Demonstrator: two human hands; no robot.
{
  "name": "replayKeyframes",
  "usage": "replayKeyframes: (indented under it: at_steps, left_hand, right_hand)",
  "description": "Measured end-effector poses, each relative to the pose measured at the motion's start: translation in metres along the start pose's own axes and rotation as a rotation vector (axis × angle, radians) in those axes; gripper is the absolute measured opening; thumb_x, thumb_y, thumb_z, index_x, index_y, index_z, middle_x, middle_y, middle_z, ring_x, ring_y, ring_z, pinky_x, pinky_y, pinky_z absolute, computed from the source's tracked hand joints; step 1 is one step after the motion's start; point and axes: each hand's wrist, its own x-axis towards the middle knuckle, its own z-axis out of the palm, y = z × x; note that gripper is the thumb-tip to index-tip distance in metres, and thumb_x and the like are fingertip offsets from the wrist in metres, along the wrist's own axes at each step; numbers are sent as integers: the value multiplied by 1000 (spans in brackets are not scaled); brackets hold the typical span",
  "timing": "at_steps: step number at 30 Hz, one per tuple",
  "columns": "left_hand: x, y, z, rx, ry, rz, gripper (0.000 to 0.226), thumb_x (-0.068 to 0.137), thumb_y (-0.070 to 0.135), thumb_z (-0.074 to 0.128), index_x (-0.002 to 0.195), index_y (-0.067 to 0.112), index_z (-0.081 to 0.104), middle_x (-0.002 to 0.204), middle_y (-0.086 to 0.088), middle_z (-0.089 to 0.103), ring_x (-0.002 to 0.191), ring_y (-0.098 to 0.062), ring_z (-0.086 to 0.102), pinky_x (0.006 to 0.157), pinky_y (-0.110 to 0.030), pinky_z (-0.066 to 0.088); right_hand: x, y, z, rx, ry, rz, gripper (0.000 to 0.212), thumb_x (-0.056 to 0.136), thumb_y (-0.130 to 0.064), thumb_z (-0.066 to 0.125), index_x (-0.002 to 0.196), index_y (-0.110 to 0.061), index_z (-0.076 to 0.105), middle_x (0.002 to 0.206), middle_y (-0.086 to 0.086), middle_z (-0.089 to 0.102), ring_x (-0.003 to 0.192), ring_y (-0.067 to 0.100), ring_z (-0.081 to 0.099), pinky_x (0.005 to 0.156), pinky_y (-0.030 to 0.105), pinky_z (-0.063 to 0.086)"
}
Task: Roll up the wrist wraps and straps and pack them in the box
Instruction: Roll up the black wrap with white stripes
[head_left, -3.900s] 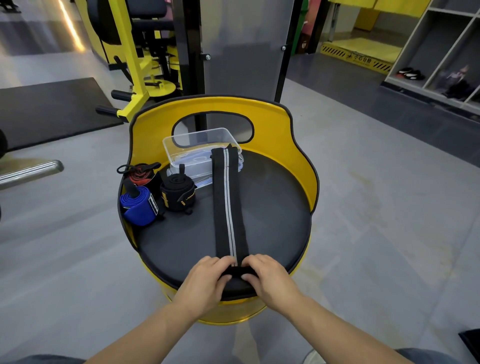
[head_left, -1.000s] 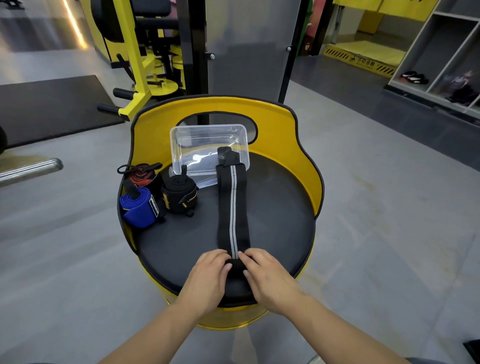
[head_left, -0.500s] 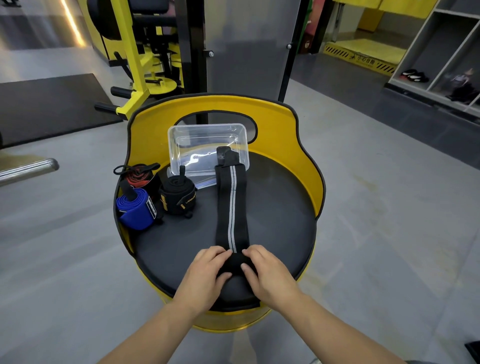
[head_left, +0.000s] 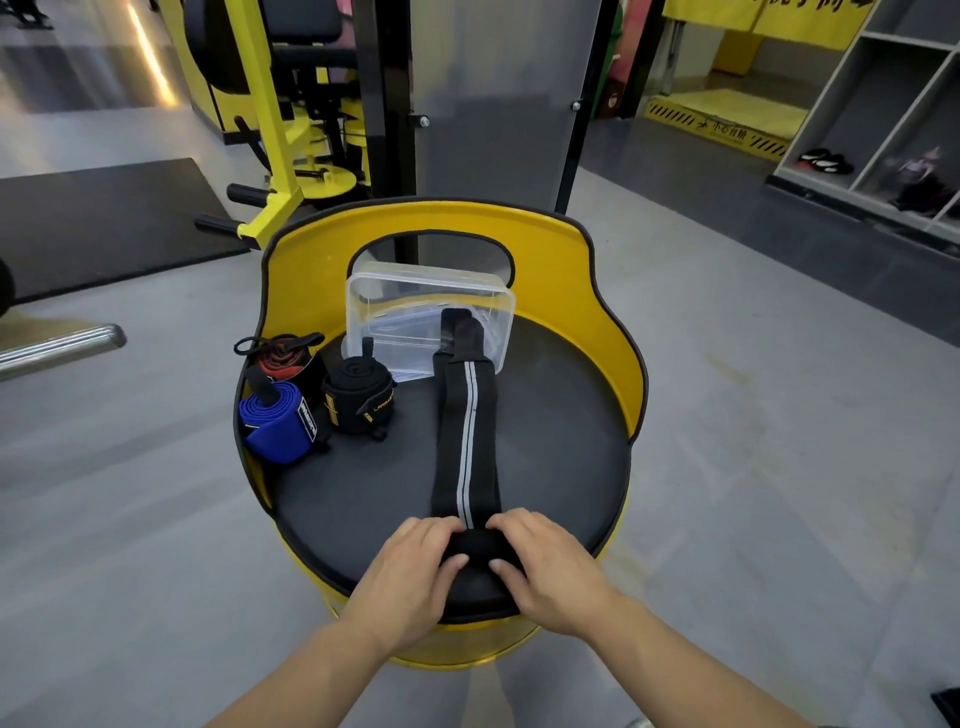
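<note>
The striped wrap (head_left: 467, 431) lies flat along the middle of the seat (head_left: 561, 441), running from 6 o'clock, where its near end is wound into a small roll, up to 12 o'clock, where its far end rests against the box (head_left: 363, 306). The left hand (head_left: 415, 566) and right hand (head_left: 545, 561) flank that roll, fingers curled over it and thumbs tucked beneath, pinching it between them.

By my reading the rolling of this wrap is only begun: just a few turns are wound and most of its length is still flat. At 9 to 10 o'clock on the seat three rolls stand done: blue (head_left: 275, 426), red (head_left: 280, 358) and black (head_left: 358, 395), touching or nearly so. None is in the box yet, so all the packing is left.

The roll itself is mostly covered by the fingers, so its tightness cannot be judged. What lies in the clear box is hard to make out; something flat with blue edging, perhaps a lid.
</note>
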Motion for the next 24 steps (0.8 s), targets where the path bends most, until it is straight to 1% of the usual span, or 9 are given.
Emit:
replayKeyframes:
  at_steps: [4, 8, 12, 15, 18, 19, 21, 22, 24]
  left_hand:
    - [0, 2, 1, -24, 27, -7, 40, 102, 49, 40, 126, 25, 62, 126, 14, 59, 110, -7, 54, 101, -25, 46]
    - [4, 2, 0, -30, 59, -39, 38, 103, 46, 48, 129, 25, 65, 126, 15, 57, 107, -7, 54, 98, -23, 46]
    - [10, 4, -1, -83, 76, -77, 29, 102, 38, 59, 130, 30, 63, 120, 18, 62, 107, -6, 56, 94, -21, 45]
    - [18, 6, -1, -152, 121, -143, 18, 100, 34, 64, 117, 29, 66, 109, 18, 65, 103, -5, 58, 90, -22, 45]
    - [26, 6, -1, -226, 168, -196, 13, 98, 30, 68, 109, 24, 71, 106, 18, 62, 100, 0, 58, 90, -22, 48]
    - [28, 6, 0, -234, 179, -213, 13, 98, 28, 68, 110, 23, 71, 111, 17, 60, 102, 1, 57, 93, -20, 48]
    - [31, 8, 1, -226, 170, -263, 17, 100, 28, 65, 115, 21, 70, 125, 14, 58, 114, 0, 54, 100, -17, 41]
    - [31, 10, 2, -216, 161, -279, 20, 102, 28, 63, 119, 21, 69, 130, 12, 58, 121, -4, 53, 102, -17, 37]
    - [28, 13, 6, -205, 141, -283, 24, 104, 31, 57, 126, 23, 63, 130, 12, 61, 126, -7, 52, 101, -17, 36]
  right_hand:
    - [0, 0, 2, 44, 27, 4, 44, 100, -39, 50, 139, -19, 51, 133, -3, 51, 121, 18, 51, 107, 30, 41]
    - [4, -2, 0, 105, 56, 40, 43, 103, -37, 51, 142, -19, 53, 136, -8, 48, 122, 14, 51, 106, 24, 41]
    - [7, 0, -4, 159, 86, 97, 38, 104, -38, 53, 139, -24, 53, 133, -9, 57, 122, 11, 52, 101, 20, 39]
    - [13, 2, -3, 175, 111, 142, 34, 104, -39, 53, 132, -22, 58, 130, -7, 60, 121, 12, 54, 103, 22, 41]
    - [17, 1, 2, 173, 159, 135, 37, 105, -38, 50, 134, -17, 60, 137, -6, 52, 122, 11, 53, 107, 29, 43]
    - [17, 0, 3, 140, 172, 124, 40, 105, -39, 50, 136, -16, 60, 142, -6, 46, 125, 11, 50, 110, 29, 43]
    - [16, 1, 5, 46, 197, 81, 45, 102, -41, 51, 138, -15, 59, 150, -3, 40, 129, 14, 47, 111, 29, 43]
    - [16, 0, 6, 13, 198, 61, 47, 101, -42, 53, 139, -14, 58, 150, -1, 40, 129, 16, 48, 111, 30, 43]
    - [14, -1, 7, 16, 157, 58, 51, 100, -41, 55, 143, -14, 54, 145, -2, 43, 126, 17, 50, 110, 30, 44]
